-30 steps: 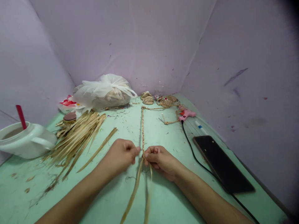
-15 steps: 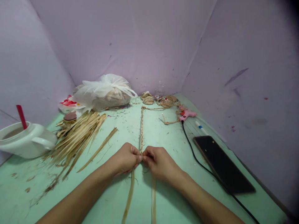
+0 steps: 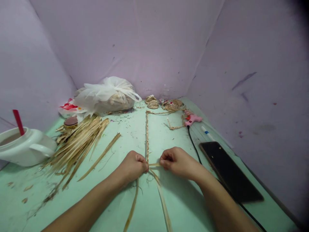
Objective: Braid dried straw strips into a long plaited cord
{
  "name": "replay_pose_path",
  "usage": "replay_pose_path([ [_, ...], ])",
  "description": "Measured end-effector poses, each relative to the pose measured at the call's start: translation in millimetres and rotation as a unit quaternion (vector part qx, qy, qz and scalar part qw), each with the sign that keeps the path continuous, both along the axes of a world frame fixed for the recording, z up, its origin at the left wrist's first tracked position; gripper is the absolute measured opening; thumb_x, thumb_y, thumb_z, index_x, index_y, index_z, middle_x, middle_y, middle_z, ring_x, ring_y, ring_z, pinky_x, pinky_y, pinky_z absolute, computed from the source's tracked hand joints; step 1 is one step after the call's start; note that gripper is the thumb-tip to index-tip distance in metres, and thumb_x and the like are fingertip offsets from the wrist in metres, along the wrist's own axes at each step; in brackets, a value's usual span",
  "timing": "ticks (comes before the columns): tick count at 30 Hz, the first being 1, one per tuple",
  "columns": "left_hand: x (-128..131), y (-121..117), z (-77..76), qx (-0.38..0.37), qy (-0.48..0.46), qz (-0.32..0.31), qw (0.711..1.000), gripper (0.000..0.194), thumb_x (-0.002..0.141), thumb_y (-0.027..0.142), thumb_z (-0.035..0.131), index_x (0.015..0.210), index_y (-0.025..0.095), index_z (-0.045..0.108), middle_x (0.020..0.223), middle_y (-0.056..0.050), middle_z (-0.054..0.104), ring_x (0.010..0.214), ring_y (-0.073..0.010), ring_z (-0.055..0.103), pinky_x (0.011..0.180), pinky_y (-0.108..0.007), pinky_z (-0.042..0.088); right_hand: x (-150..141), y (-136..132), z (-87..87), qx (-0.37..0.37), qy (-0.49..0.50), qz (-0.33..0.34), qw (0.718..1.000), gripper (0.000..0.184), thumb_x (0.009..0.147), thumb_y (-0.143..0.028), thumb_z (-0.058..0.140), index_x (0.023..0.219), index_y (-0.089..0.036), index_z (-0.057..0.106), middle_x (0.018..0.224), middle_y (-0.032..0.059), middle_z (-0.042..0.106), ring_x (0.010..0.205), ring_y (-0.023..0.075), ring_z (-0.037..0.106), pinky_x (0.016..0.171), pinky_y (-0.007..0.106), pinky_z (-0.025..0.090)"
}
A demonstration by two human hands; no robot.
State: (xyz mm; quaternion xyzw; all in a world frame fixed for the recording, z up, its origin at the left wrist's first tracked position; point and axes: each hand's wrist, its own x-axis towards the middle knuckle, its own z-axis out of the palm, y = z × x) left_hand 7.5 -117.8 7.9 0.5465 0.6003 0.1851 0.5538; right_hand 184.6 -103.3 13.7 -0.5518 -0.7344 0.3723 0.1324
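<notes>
A thin braid of dried plant fibre (image 3: 147, 137) runs straight down the table toward me. At its lower end my left hand (image 3: 135, 166) pinches the braid where the loose strands part. My right hand (image 3: 177, 162), closed, grips one pale fibre strand (image 3: 154, 165) and holds it out sideways from the braid. Another strand (image 3: 163, 199) hangs toward me between the hands, and a darker strand (image 3: 132, 206) trails below my left hand. The fingertips of my left hand cover the exact crossing point.
On the left lie a bundle of dried strips (image 3: 79, 145), a single strip (image 3: 101, 156) and a white pot (image 3: 31, 146) with a red stick. A plastic bag (image 3: 106, 96) sits behind. To the right are a pink glue gun (image 3: 193, 119), its black cord, a marker (image 3: 207, 132) and a phone (image 3: 231, 172).
My right hand has moved right, away from my left hand, drawing a strand out sideways. The left hand keeps its pinch at the braid's end.
</notes>
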Motion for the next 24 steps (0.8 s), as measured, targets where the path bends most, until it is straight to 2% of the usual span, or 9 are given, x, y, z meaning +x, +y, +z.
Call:
replay_pose_path([
  [6,-1,3,-2.3,-0.013,-0.001,0.003,1.0,0.011,0.052,0.015,0.044,0.043,0.014,0.051,0.033,0.006,0.029,0.037,-0.0059,0.022,0.041,-0.023,0.014,32,8,4.2,0.04,0.0,-0.145,0.989,0.016,0.071,-0.025,0.049,0.066,-0.016,0.06,0.06,0.0038,0.062,0.052,0.0118,0.051,0.048,0.022,0.031],
  [11,-3,7,-7.3,-0.018,0.005,-0.022,1.0,0.012,0.052,0.015,0.043,0.041,0.015,0.047,0.035,0.006,0.026,0.038,-0.0058,0.019,0.042,-0.022,0.013,69,15,24.8,0.069,-0.058,-0.179,0.98,0.017,0.072,-0.027,0.048,0.067,-0.016,0.061,0.059,0.0027,0.061,0.049,0.012,0.05,0.047,0.023,0.032],
  [14,-4,8,-8.7,-0.013,0.02,-0.042,0.999,0.012,0.053,0.015,0.041,0.042,0.015,0.044,0.037,0.006,0.024,0.04,-0.0065,0.02,0.042,-0.023,0.014,86,36,40.4,0.12,-0.134,-0.194,0.964,0.015,0.071,-0.026,0.049,0.07,-0.018,0.062,0.061,0.0022,0.061,0.055,0.0137,0.052,0.051,0.024,0.034],
  [16,-3,8,-8.9,-0.01,0.029,-0.054,0.998,0.012,0.054,0.015,0.04,0.042,0.016,0.043,0.038,0.006,0.024,0.041,-0.007,0.021,0.043,-0.023,0.015,88,56,43.1,0.152,-0.18,-0.178,0.955,0.013,0.07,-0.024,0.051,0.074,-0.019,0.063,0.067,0.0026,0.063,0.059,0.0143,0.054,0.054,0.024,0.035],
  [19,-1,7,-9.8,0.001,0.058,-0.051,0.997,0.014,0.055,0.015,0.04,0.042,0.017,0.039,0.041,0.005,0.024,0.044,-0.0077,0.024,0.044,-0.022,0.017,74,84,32.0,0.191,-0.22,-0.122,0.949,0.019,0.069,-0.02,0.054,0.085,-0.019,0.064,0.078,0.0044,0.064,0.068,0.0152,0.056,0.059,0.024,0.035],
  [21,0,6,-11.1,0.021,0.085,-0.044,0.995,0.016,0.057,0.016,0.041,0.042,0.017,0.036,0.043,0.004,0.027,0.046,-0.0085,0.029,0.045,-0.022,0.019,61,99,19.8,0.19,-0.237,-0.101,0.947,0.025,0.071,-0.022,0.054,0.094,-0.019,0.063,0.086,0.0062,0.064,0.071,0.0155,0.057,0.06,0.024,0.035],
  [24,1,3,-12.1,0.059,0.129,-0.054,0.988,0.019,0.062,0.019,0.042,0.044,0.017,0.037,0.046,0.003,0.035,0.05,-0.0105,0.037,0.047,-0.022,0.023,45,110,6.2,0.183,-0.262,-0.076,0.945,0.022,0.072,-0.022,0.053,0.091,-0.017,0.063,0.091,0.0082,0.064,0.08,0.0175,0.057,0.063,0.024,0.034],
])
